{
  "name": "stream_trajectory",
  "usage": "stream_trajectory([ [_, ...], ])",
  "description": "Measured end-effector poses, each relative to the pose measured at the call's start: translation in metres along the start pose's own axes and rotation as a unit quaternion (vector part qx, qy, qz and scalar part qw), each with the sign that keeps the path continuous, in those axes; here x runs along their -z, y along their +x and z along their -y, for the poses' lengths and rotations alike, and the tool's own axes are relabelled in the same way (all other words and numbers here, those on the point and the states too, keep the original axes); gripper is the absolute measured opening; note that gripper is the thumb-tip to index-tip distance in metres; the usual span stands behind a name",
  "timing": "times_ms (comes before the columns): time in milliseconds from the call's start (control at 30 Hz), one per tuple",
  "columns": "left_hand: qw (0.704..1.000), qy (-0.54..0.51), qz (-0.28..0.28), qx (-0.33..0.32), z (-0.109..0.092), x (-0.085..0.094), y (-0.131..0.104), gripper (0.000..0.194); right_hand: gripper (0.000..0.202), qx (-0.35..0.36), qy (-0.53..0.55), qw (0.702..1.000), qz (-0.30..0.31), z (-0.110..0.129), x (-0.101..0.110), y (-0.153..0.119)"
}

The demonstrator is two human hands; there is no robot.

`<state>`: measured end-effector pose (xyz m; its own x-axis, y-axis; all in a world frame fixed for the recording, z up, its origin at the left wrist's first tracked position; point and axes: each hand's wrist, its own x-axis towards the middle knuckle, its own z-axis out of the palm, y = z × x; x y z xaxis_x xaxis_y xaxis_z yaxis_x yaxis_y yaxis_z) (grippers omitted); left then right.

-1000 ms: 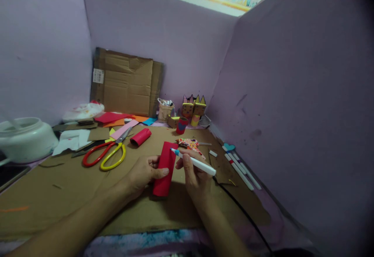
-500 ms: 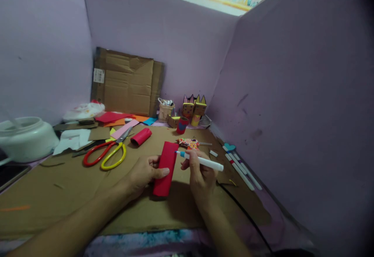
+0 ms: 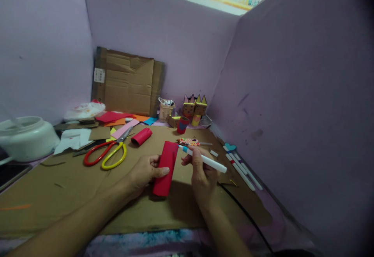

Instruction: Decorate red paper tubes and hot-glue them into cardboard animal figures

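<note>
My left hand [image 3: 149,172] grips a red paper-covered cardboard tube [image 3: 166,167] by its lower half, with the thumb across the front. A blue-tipped white marker [image 3: 209,161] is pinched in my right hand [image 3: 203,177]. Its tip is at the tube's upper right edge; whether it touches I cannot tell. Beyond the tube lies a pen-like thing in a colourful patterned wrapping [image 3: 189,142]. A small white marker cap [image 3: 214,153] rests to the right of it. Another, shorter red tube [image 3: 142,136] lies on its side farther back.
Scissors [image 3: 113,154] with red and yellow handles lie left on the cardboard sheet [image 3: 131,214]. Several markers [image 3: 239,171] line the right edge, near a black cable [image 3: 245,210]. A white pot [image 3: 27,140] stands at far left, cardboard cat figures [image 3: 195,107] at the back.
My right hand has moved the marker slightly right and up along the tube, so its tip is now closer to the top right corner. My left hand and the tube stay nearly still.
</note>
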<state>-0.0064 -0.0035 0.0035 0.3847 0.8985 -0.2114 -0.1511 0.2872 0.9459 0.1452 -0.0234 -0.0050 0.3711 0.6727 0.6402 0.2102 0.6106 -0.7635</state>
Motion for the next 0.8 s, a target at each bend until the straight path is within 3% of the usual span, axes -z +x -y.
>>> stream_trajectory([
  [167, 1.000, -0.020, 0.012, 0.006, -0.0022, 0.0014, -0.0001, 0.051, 0.026, -0.033, 0.032, 0.998, -0.034, -0.0022, 0.0042, -0.0016],
  [267, 0.999, -0.027, 0.019, 0.011, -0.0048, 0.0006, -0.0020, 0.051, 0.026, -0.030, 0.002, 0.999, -0.010, -0.0024, 0.0067, -0.0047],
  [433, 0.999, -0.017, 0.028, -0.015, -0.0043, -0.0011, -0.0022, 0.040, 0.028, 0.016, -0.053, 0.995, 0.087, 0.0013, 0.0070, -0.0088],
  [800, 1.000, -0.012, 0.001, -0.018, -0.0022, -0.0019, -0.0012, 0.048, 0.031, 0.038, -0.088, 0.989, 0.109, 0.0037, 0.0085, -0.0096],
])
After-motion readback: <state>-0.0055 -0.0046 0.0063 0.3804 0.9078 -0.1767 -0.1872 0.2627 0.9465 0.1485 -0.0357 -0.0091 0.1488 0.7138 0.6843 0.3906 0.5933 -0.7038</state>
